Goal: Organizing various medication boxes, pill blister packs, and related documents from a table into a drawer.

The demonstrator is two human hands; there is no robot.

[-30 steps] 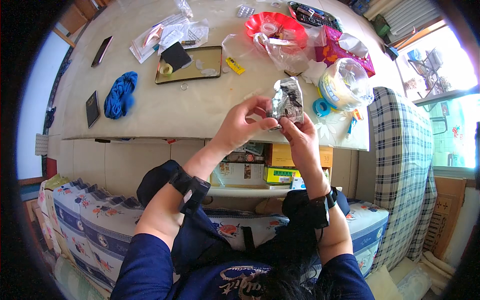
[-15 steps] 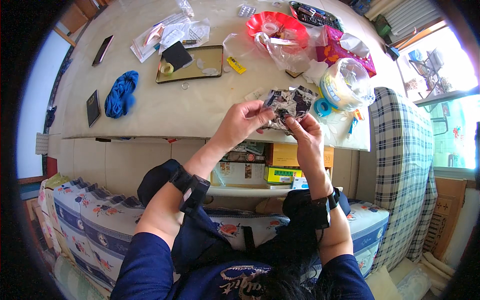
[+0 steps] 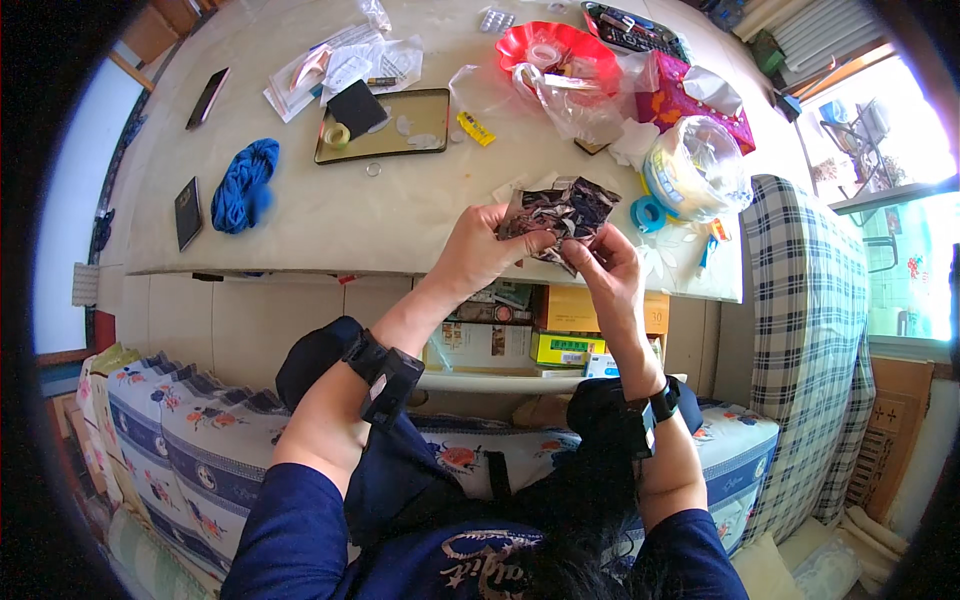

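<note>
Both hands hold a crinkled dark foil packet point(image 3: 562, 212) over the near edge of a pale table point(image 3: 330, 215). My left hand point(image 3: 478, 250) grips the packet's left end with thumb and fingers. Its lower right side is pinched by my right hand point(image 3: 606, 272). The packet lies roughly flat and sideways between them. Black bands sit on both wrists.
On the table lie a blue yarn bundle point(image 3: 243, 186), a shallow tray point(image 3: 384, 125) with a tape roll, a red bowl point(image 3: 548, 46) under clear plastic, a round lidded tub point(image 3: 697, 168) and two dark flat devices. Boxes point(image 3: 575, 330) fill a shelf below. A plaid cushion point(image 3: 808, 330) is at right.
The packet stood upright a second ago; it has been turned and pulled sideways, now lying flat and spread between both hands. The hands stayed over the table's edge.
</note>
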